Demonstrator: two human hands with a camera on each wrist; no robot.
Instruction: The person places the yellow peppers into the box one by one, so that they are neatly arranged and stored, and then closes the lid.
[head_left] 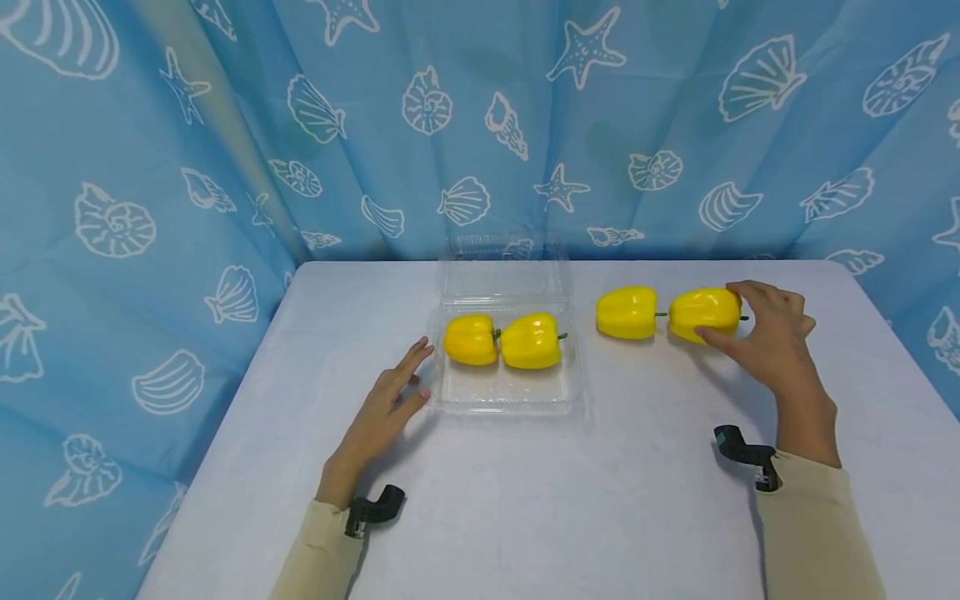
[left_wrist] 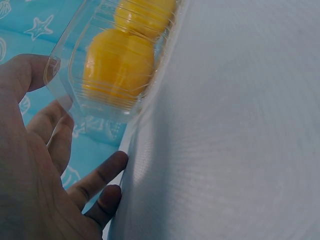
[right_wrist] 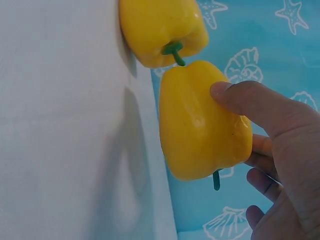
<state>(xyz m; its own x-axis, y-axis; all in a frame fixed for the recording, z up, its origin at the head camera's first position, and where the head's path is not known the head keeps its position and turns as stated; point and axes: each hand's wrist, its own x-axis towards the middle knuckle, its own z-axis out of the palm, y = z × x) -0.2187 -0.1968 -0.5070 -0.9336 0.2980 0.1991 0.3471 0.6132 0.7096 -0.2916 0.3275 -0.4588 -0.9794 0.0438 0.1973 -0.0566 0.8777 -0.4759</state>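
Observation:
In the head view, my right hand (head_left: pixel 772 333) holds a yellow bell pepper (head_left: pixel 705 313) between thumb and fingers. Its green stem (right_wrist: pixel 216 180) points toward the wrist in the right wrist view, and the pepper's shadow falls on the cloth beside it. Another yellow bell pepper (head_left: pixel 627 313) lies just left of the held one. My left hand (head_left: pixel 386 404) is at the left side of a clear plastic clamshell container (head_left: pixel 510 407), fingers spread, with the thumb tip right at its rim. Inside the container, two yellow bell peppers (head_left: pixel 471 340) (head_left: pixel 531 342) lie side by side.
The container's clear lid (head_left: pixel 504 279) stands open at the back, toward the curtain. A white cloth covers the table (head_left: pixel 570 500). Behind and to the left hangs a blue curtain (head_left: pixel 465 100) with white shells and starfish. Each wrist wears a small black camera (head_left: pixel 742 450).

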